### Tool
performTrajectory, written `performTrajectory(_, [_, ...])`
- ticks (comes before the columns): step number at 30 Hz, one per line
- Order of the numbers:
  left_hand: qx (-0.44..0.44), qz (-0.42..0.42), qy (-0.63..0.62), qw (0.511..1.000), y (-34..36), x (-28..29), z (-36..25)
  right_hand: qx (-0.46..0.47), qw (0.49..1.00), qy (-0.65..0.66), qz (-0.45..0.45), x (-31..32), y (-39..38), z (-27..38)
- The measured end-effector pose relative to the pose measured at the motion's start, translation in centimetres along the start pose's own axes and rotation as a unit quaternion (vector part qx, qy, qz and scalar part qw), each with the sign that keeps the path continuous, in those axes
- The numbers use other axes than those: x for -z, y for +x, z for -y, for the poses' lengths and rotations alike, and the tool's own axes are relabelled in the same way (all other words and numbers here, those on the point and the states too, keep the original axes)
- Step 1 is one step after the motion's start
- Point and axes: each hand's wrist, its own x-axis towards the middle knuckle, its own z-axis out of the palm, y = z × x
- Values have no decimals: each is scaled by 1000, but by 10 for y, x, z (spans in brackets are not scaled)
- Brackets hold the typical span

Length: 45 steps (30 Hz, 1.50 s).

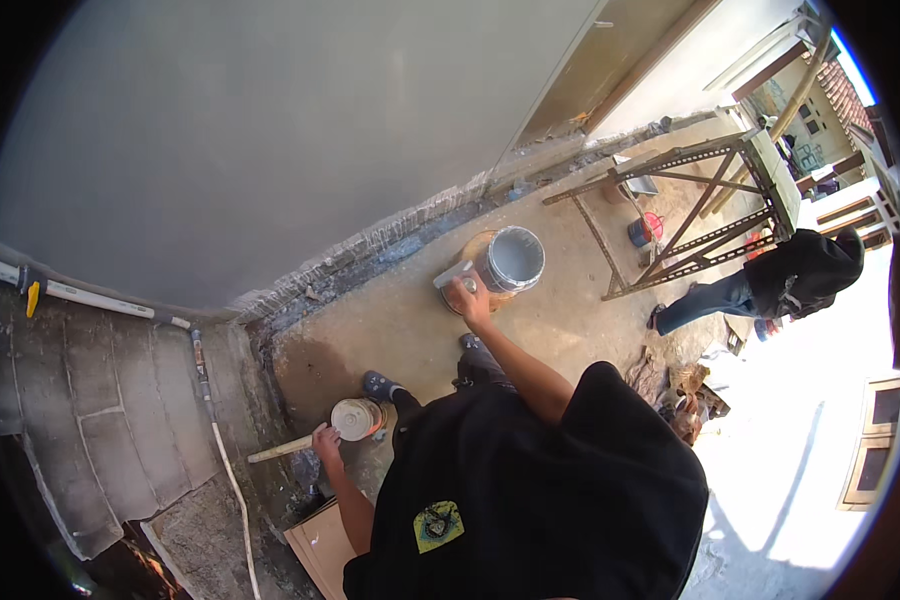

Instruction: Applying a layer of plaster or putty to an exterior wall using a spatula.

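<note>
My right hand is closed on the handle of a flat metal trowel, just left of an open bucket. White and grey smears coat the inside of the bucket. A round tan base shows beside and beneath it. Low on the left, my left hand is closed around a pale stick. Right beside that hand is a round whitish pail with orange on its side; whether the stick joins it cannot be made out.
A smooth grey wall rises ahead, rough along its foot. At the right stands a rusty metal scaffold frame, with a red and blue bucket and another person near it. Pipes cross the block wall at left.
</note>
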Motion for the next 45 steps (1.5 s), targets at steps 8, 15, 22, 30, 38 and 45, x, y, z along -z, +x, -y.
performTrajectory(8, [53, -88, -30, 994, -70, -41, 49, -28, 987, 155, -1, 115, 67, -13])
performTrajectory(15, [140, -115, -68, 981, -218, -93, 134, -7, 995, 100, -23, 253, 102, -21])
performTrajectory(22, [117, -153, -39, 981, -259, -159, 126, -84, 988, -79, 107, 329, 85, -60])
performTrajectory(30, [77, -163, 3, 984, -253, -219, 91, -79, 988, -96, 95, 349, 83, -70])
performTrajectory(38, [58, -101, 54, 992, -227, -252, 96, -39, 966, -235, 97, 371, 85, -65])
performTrajectory(45, [203, 40, -220, 953, -235, -176, 231, -1, 958, -270, 98, 368, 85, -53])
